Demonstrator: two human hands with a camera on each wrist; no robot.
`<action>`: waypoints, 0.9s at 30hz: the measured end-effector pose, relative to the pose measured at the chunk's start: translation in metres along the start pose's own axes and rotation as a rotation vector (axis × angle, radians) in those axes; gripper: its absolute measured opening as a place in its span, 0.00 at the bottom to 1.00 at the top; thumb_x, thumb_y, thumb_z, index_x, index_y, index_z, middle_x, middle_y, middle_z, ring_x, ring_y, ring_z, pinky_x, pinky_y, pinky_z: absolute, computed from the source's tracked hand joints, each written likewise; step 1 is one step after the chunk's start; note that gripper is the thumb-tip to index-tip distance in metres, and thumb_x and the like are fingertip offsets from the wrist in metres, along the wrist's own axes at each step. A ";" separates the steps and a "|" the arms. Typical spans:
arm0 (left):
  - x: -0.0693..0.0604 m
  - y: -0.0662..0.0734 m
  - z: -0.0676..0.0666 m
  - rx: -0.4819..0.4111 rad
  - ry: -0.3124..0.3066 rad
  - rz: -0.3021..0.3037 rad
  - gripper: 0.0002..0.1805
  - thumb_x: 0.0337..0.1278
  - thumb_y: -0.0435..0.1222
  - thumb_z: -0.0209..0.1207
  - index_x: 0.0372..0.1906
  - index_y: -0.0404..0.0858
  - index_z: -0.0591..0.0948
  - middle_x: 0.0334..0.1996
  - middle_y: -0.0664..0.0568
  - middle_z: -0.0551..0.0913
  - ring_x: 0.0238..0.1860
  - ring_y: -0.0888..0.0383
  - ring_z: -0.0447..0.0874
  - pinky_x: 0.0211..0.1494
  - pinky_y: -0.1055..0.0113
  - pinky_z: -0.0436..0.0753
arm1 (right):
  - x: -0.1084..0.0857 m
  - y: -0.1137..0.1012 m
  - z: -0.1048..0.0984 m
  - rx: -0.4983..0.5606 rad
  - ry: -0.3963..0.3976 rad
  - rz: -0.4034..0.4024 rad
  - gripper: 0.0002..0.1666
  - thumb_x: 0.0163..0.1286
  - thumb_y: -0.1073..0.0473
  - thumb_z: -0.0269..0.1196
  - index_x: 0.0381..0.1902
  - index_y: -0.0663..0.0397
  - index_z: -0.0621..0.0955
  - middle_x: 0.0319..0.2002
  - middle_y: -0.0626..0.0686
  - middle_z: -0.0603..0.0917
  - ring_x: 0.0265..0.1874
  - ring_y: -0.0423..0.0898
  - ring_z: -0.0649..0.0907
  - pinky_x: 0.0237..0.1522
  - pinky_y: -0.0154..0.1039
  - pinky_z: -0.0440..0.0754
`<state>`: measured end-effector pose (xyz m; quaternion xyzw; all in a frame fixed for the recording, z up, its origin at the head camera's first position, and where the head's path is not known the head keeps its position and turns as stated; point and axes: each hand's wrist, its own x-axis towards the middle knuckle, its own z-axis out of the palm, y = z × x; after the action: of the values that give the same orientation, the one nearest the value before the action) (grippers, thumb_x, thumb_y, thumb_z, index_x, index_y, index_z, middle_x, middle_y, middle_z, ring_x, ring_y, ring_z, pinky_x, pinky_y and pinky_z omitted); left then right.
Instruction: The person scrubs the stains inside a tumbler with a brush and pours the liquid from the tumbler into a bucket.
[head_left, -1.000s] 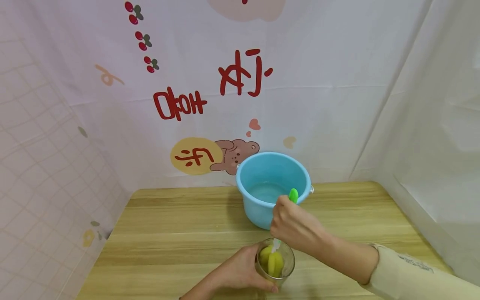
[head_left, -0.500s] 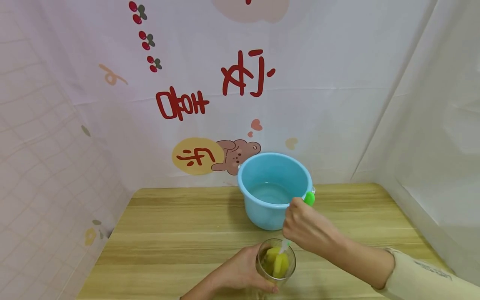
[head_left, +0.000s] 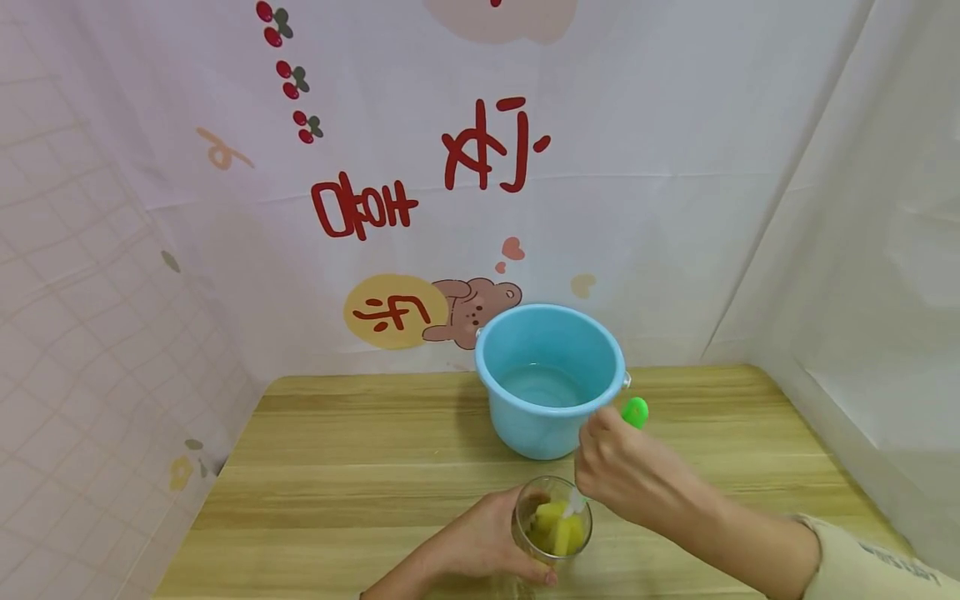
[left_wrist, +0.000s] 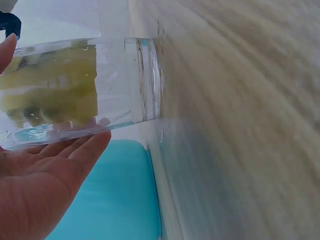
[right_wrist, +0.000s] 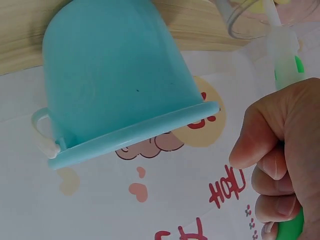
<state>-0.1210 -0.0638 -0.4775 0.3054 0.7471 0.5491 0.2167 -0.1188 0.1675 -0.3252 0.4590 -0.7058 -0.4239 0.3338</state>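
Note:
My left hand [head_left: 487, 533] grips a clear drinking glass [left_wrist: 112, 80] from its left side, at the front of the table. The glass stands roughly upright, its base at or just above the wood; contact is hard to tell. Inside it sits the yellow sponge head [left_wrist: 55, 85] of a cup brush, away from the glass bottom. My right hand [head_left: 630, 467] is curled in a fist round the brush's green handle [head_left: 636, 412], which leans to the right. A white neck [right_wrist: 282, 45] joins handle and sponge at the glass mouth.
Just behind the glass stands a light blue bucket [head_left: 525, 425] with some water in it and a white handle [right_wrist: 42, 135]. The wooden table [head_left: 337, 467] ends at a printed white cloth [head_left: 660, 250] behind and at both sides.
My right hand has moved right and a little nearer, tilting the brush handle to the right. The sponge has shifted in the glass. My left hand stays nearly in place.

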 end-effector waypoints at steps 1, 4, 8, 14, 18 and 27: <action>0.000 0.000 0.000 0.001 -0.001 0.003 0.40 0.45 0.44 0.83 0.66 0.53 0.77 0.57 0.66 0.82 0.56 0.67 0.80 0.61 0.69 0.78 | 0.000 0.000 -0.002 -0.011 0.007 -0.005 0.08 0.53 0.70 0.53 0.17 0.68 0.72 0.15 0.63 0.72 0.20 0.56 0.73 0.34 0.42 0.66; 0.000 -0.001 0.000 0.008 0.002 -0.013 0.42 0.44 0.45 0.83 0.67 0.53 0.76 0.60 0.64 0.81 0.58 0.67 0.79 0.63 0.68 0.77 | 0.002 -0.001 -0.008 -0.051 0.030 -0.017 0.08 0.50 0.71 0.53 0.16 0.70 0.69 0.14 0.62 0.70 0.18 0.54 0.71 0.33 0.40 0.65; 0.001 -0.001 0.000 0.016 0.005 -0.031 0.41 0.43 0.45 0.84 0.66 0.52 0.77 0.59 0.65 0.81 0.58 0.67 0.78 0.62 0.69 0.77 | 0.007 -0.003 -0.013 -0.087 0.055 -0.020 0.10 0.48 0.69 0.54 0.15 0.70 0.66 0.14 0.61 0.68 0.18 0.55 0.70 0.34 0.41 0.68; 0.002 0.000 -0.001 -0.012 -0.022 0.003 0.39 0.47 0.43 0.83 0.65 0.54 0.77 0.54 0.67 0.83 0.52 0.68 0.81 0.58 0.70 0.79 | 0.015 -0.003 -0.017 -0.112 0.053 -0.041 0.12 0.51 0.67 0.56 0.16 0.65 0.64 0.14 0.58 0.66 0.18 0.54 0.69 0.34 0.42 0.69; 0.003 0.000 -0.001 -0.016 -0.030 0.022 0.41 0.48 0.43 0.82 0.68 0.55 0.75 0.57 0.68 0.82 0.55 0.68 0.80 0.62 0.70 0.77 | 0.022 -0.002 -0.017 -0.109 0.060 -0.042 0.15 0.53 0.66 0.57 0.15 0.61 0.62 0.14 0.55 0.63 0.18 0.50 0.66 0.33 0.41 0.66; 0.003 0.000 -0.001 -0.030 -0.042 0.045 0.43 0.49 0.42 0.82 0.70 0.53 0.74 0.55 0.67 0.83 0.53 0.69 0.82 0.62 0.70 0.78 | 0.034 0.000 -0.017 -0.116 0.046 -0.056 0.19 0.49 0.64 0.61 0.14 0.55 0.60 0.15 0.52 0.58 0.19 0.47 0.59 0.35 0.40 0.62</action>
<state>-0.1238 -0.0630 -0.4769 0.3301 0.7273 0.5583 0.2244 -0.1166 0.1307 -0.3154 0.4680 -0.6593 -0.4625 0.3637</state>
